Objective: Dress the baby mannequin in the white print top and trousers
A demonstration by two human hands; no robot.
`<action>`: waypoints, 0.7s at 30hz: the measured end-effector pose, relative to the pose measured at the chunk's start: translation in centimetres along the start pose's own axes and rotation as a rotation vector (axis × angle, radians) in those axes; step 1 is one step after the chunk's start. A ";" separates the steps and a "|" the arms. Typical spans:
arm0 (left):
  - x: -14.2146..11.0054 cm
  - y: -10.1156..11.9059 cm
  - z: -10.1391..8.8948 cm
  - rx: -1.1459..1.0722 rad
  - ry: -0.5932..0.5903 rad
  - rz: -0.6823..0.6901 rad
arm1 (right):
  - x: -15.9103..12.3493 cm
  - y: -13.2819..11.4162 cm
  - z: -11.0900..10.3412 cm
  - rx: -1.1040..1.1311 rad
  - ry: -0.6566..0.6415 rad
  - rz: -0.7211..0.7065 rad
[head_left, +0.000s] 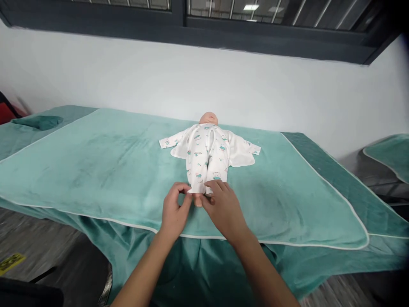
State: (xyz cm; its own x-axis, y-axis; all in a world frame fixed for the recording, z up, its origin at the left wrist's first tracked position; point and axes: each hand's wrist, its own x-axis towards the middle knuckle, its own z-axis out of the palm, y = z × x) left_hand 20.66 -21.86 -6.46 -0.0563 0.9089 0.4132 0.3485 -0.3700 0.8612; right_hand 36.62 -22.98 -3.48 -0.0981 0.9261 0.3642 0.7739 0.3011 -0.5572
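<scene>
A doll point(209, 117) is laid on its back midway along the bed point(111, 170), its head close to the far edge beside the wall point(159, 76) and its feet pointed at the near edge, which is trimmed with white piping. A printed white jacket point(242, 154) is spread beneath the body, its sleeves stretched towards the left and right ends of the bed; whether the arms are inside cannot be told. Matching trousers point(198, 164) are laid along the legs, so the legs look largely covered, with one foot point(198, 201) left bare below the hem.

The edge of a trouser leg is pinched narrowly between thumb and forefinger of the left hand point(174, 211). The right hand point(225, 209) is held with its fingers on the other trouser leg and its thumb beside the foot — whether cloth is gripped there cannot be told.

By appearance, the trousers are mostly on, while the hems are still unsettled. The jacket is seen open at both sides — its panels are neither drawn across the front nor visibly fastened. The waist is not clearly shown.
</scene>
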 end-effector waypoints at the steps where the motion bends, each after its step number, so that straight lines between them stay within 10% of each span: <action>1: -0.2 0.2 -0.1 -0.032 -0.005 -0.008 | 0.2 -0.4 0.1 -0.032 0.002 -0.002; 10: -1.4 -0.6 -0.1 -0.094 -0.011 -0.109 | -0.2 0.0 1.1 0.066 0.005 -0.022; 21: -1.6 0.0 0.2 0.222 -0.227 0.244 | -0.4 0.3 0.7 0.169 0.056 0.008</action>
State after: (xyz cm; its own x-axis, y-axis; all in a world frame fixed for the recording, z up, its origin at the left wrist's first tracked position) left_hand 20.95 -23.29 -7.23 0.2526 0.8281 0.5004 0.5216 -0.5521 0.6504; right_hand 36.42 -23.13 -4.35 -0.0535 0.9159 0.3979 0.6581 0.3321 -0.6757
